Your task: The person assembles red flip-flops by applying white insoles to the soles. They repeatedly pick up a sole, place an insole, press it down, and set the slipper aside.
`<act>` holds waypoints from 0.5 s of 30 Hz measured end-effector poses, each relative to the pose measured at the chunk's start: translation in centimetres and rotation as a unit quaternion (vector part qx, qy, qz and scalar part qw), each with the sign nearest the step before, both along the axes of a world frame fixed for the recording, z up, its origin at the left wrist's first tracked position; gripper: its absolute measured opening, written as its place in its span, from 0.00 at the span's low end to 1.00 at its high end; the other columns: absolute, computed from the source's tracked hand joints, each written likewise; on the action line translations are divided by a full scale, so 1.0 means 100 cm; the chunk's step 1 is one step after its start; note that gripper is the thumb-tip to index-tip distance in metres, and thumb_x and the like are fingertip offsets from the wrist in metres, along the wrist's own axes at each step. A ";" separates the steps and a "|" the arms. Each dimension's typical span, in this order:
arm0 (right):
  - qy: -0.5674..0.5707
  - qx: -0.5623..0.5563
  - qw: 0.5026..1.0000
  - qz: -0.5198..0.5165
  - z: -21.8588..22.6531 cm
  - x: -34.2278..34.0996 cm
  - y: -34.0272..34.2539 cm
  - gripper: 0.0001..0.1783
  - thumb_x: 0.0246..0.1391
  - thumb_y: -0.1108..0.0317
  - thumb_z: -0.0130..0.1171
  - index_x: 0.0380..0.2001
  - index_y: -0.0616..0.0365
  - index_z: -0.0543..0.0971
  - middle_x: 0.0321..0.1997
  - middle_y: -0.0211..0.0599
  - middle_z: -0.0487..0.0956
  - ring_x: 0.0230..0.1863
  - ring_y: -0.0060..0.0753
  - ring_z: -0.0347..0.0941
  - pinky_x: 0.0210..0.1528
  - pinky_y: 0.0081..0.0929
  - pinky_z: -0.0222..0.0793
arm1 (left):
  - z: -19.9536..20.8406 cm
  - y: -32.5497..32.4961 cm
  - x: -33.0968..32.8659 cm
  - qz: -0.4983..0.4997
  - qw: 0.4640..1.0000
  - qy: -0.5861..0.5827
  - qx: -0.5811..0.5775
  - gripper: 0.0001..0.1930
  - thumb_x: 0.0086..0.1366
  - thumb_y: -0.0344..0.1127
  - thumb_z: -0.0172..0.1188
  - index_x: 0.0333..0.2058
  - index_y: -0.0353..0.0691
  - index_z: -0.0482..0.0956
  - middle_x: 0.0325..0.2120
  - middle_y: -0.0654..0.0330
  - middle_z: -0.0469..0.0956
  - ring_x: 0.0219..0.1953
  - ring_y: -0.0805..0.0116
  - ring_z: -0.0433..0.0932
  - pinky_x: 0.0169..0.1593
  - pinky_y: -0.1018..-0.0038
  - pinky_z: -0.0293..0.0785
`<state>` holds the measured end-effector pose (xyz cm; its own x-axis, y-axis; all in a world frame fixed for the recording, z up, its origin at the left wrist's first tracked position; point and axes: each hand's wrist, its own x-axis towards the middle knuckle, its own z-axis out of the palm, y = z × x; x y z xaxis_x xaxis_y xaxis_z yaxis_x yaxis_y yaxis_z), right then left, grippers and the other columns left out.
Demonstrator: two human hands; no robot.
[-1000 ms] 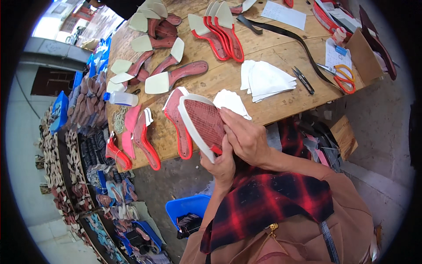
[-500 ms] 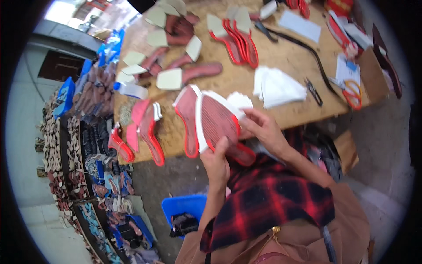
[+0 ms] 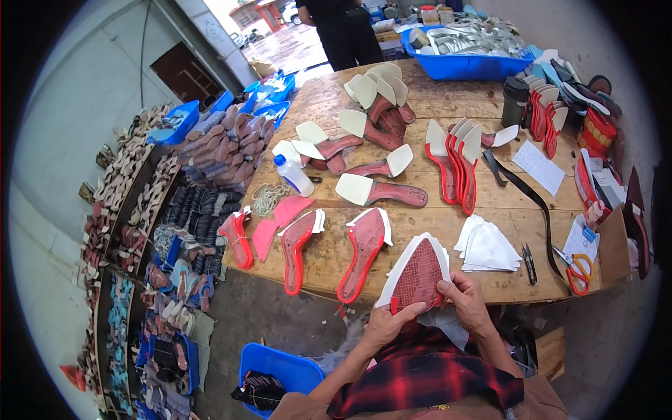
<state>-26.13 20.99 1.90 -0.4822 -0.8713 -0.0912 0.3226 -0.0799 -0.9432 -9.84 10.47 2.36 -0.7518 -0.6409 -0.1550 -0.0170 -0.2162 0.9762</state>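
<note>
Between my hands, above the table's near edge, is a reddish-brown shoe insole (image 3: 420,276) with a grid of lines across its sole. A white strip runs round its pointed toe, and red edging shows lower down. My left hand (image 3: 389,325) grips its lower left side, thumb laid on top. On the opposite side my right hand (image 3: 467,302) pinches its edge between thumb and fingers. The heel end is mostly hidden behind my hands. To the left lie two similar red-edged insoles, a nearer one (image 3: 364,255) and another (image 3: 299,248), both with white toe strips.
White fabric pieces (image 3: 486,245), black thread snips (image 3: 529,264) and orange-handled scissors (image 3: 579,273) lie on the right. Farther back are cream-toed insoles (image 3: 381,190), a white bottle (image 3: 294,175) and a filled blue tub (image 3: 465,66). A blue stool (image 3: 280,367) stands below; a person (image 3: 346,35) stands beyond the table.
The held insole has turned from leaning left to pointing its toe away from me. My hands have come closer together at its lower part. The view has swung up, showing more of the far table.
</note>
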 end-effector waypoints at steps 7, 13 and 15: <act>-0.020 0.004 1.000 -0.022 0.003 0.005 0.006 0.11 0.62 0.63 0.58 0.32 0.60 0.78 0.24 0.29 0.78 0.24 0.18 0.73 0.28 0.18 0.68 | 0.014 -0.004 -0.002 -0.036 0.991 -0.047 -0.121 0.14 0.61 0.33 0.66 0.44 0.33 0.78 0.35 0.64 0.81 0.37 0.77 0.77 0.43 0.76 0.74; -0.069 -0.004 0.997 0.030 -0.001 0.001 0.008 0.12 0.65 0.63 0.52 0.34 0.61 0.77 0.23 0.33 0.78 0.23 0.21 0.73 0.27 0.20 0.70 | 0.017 -0.008 -0.007 -0.037 0.996 0.042 0.063 0.25 0.60 0.29 0.64 0.56 0.32 0.69 0.46 0.58 0.77 0.46 0.72 0.76 0.51 0.72 0.74; -0.016 0.009 1.000 0.016 -0.003 -0.005 0.006 0.12 0.66 0.63 0.52 0.34 0.62 0.76 0.24 0.32 0.77 0.23 0.20 0.72 0.27 0.19 0.69 | 0.027 -0.009 -0.015 0.037 0.998 -0.019 -0.047 0.28 0.58 0.29 0.64 0.58 0.32 0.67 0.48 0.56 0.75 0.48 0.68 0.75 0.53 0.70 0.73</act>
